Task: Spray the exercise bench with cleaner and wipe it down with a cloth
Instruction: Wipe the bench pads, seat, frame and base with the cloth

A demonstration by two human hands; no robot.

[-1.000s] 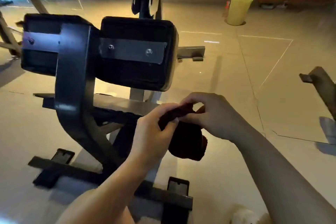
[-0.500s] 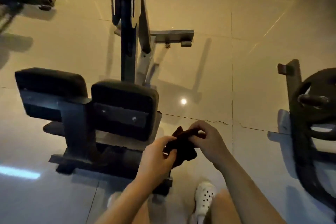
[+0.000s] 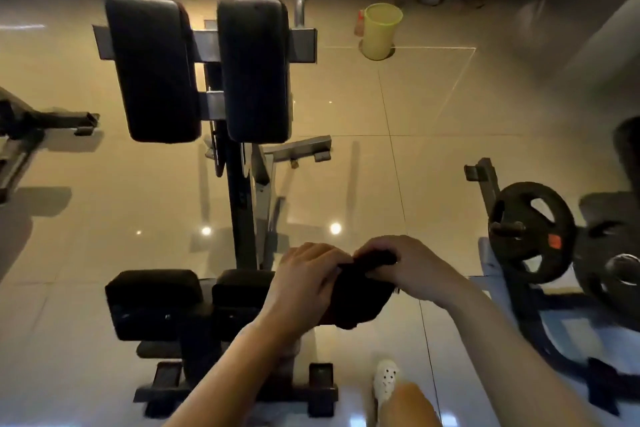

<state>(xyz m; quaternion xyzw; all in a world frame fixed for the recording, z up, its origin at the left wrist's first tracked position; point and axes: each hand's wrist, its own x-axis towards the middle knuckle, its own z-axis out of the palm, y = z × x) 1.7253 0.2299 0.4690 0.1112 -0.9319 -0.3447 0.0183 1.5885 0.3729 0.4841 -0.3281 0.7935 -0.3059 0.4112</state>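
Cloth (image 3: 360,295), dark and bunched, hangs between both hands above the floor, just right of the exercise bench (image 3: 194,302). Left hand (image 3: 308,277) grips its left edge, fingers (image 3: 329,253) curled over the fabric. Right hand (image 3: 412,267) pinches the top fold, fingers clamped, the rest drooping below them.

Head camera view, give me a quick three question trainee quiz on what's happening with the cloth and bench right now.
1. True or false: the dark cloth lies flat on the bench.
2. Which hands grip the cloth? A left only, B right only, C both.
3. Fill in: the yellow bin stands on the ___.

Key: 1 false, it is held in the air by the left hand and right hand. 2 C. 3 floor.
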